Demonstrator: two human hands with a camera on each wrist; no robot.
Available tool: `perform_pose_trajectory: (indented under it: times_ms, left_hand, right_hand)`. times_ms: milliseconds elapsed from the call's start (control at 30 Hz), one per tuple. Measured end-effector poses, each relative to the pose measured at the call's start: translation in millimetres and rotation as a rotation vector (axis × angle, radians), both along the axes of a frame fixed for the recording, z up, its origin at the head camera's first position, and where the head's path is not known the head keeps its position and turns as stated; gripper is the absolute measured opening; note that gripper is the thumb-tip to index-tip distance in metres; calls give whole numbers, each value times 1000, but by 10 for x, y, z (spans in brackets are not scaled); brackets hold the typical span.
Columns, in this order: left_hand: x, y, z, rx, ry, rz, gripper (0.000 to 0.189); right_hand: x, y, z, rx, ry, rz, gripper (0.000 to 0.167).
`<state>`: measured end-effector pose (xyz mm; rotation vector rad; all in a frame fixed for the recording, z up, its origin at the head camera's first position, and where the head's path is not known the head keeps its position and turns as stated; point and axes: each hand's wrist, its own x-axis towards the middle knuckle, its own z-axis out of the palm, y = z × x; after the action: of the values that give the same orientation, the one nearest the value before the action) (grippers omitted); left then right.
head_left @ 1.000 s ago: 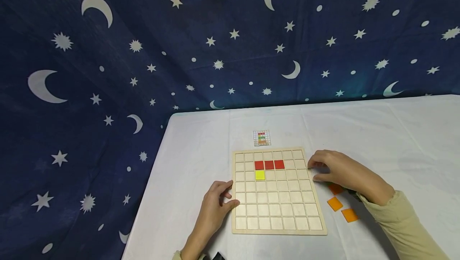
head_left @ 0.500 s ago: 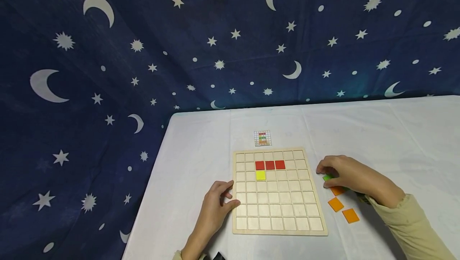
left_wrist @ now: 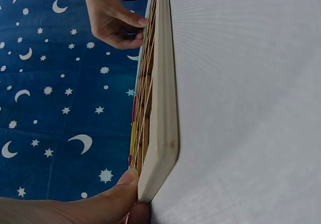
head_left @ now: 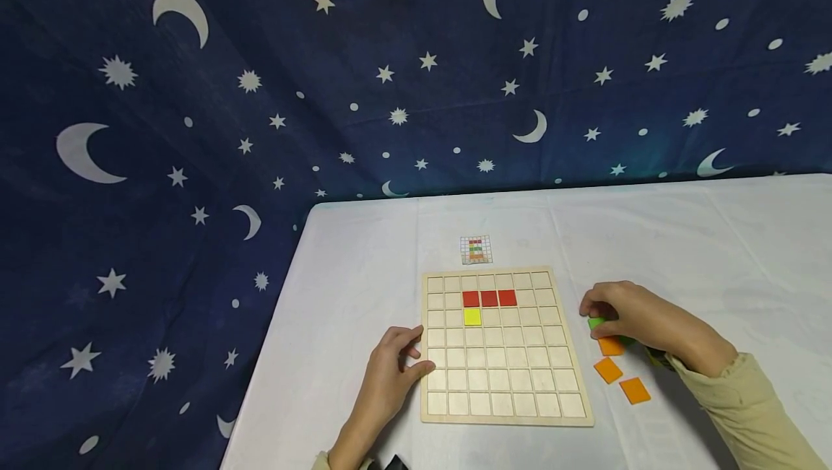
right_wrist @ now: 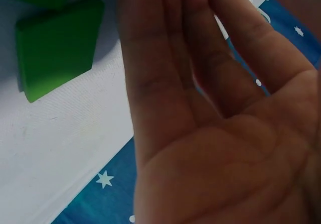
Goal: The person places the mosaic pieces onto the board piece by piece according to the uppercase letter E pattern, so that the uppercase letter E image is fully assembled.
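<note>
A wooden grid board (head_left: 507, 419) lies on the white table, with three red tiles (head_left: 489, 299) in a row and one yellow tile (head_left: 471, 317) below the leftmost. My left hand (head_left: 386, 369) holds the board's left edge, its thumb (left_wrist: 113, 196) on the rim in the left wrist view. Right of the board, my right hand (head_left: 620, 311) has its thumb and fingers curled about a green tile (head_left: 594, 323); the fingertips are partly hidden. More green tiles, such as a flat green tile (right_wrist: 60, 48), lie beside that hand in the right wrist view.
Several orange tiles (head_left: 608, 370) lie between the board and the right sleeve. Behind the board sits a small card (head_left: 476, 250) printed with a coloured grid pattern. A dark blue curtain (head_left: 416, 80) with moons and stars hangs behind the table (head_left: 364, 260).
The right hand has drawn away from the board's right edge, back and to the right, to a green tile. My left hand stays at the board's left edge.
</note>
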<state>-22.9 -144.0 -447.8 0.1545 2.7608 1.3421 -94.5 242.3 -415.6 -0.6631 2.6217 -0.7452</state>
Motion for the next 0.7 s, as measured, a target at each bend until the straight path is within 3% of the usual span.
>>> perform_pose_trajectory:
  times_ms: [467,700]
  left_hand:
    - [-1,-5,-6,1,-6,2,56]
    - [-3,-2,-6,2,-8,-2,57]
  right_hand:
    - [14,21,3,-56,56,-4,27]
    - [-2,-53,73,-73,78,0,18]
